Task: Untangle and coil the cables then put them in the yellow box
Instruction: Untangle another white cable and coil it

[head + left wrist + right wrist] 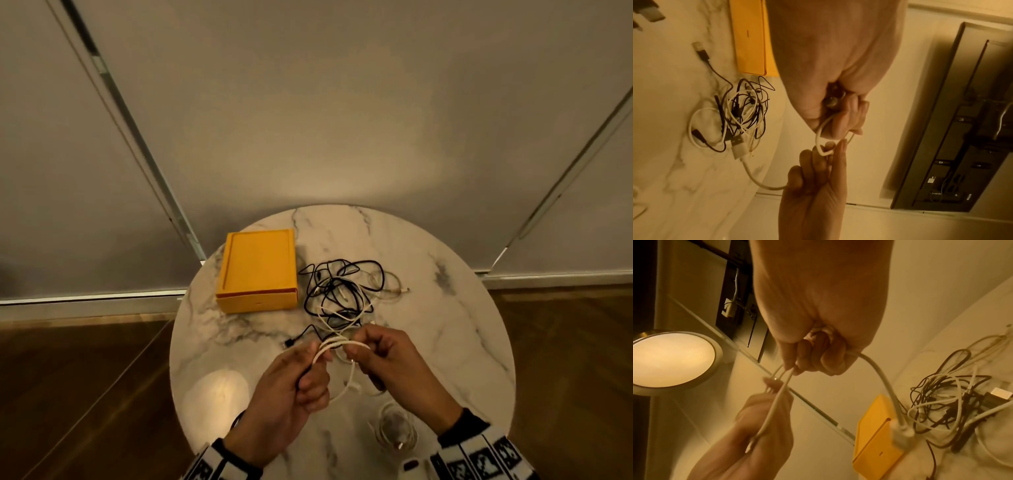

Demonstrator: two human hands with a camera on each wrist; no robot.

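A white cable [337, 343] runs in loops between my two hands above the near part of the round marble table [445, 325]. My left hand [317, 354] grips the loops in curled fingers. My right hand [356, 349] pinches the same cable, and a connector end hangs below it. In the left wrist view the white cable [819, 138] bends from my left hand [844, 116] to the right hand [818, 170]. A tangle of black and white cables [342, 291] lies behind the hands. The yellow box [257, 270] sits shut to the left of the tangle.
A loose clear coil of cable [397, 431] lies near the table's front edge by my right sleeve, with a small white object [411, 466] beside it. A black cable end [291, 341] lies left of the hands. Wooden floor surrounds the table; a round lamp [672, 360] shows on the left.
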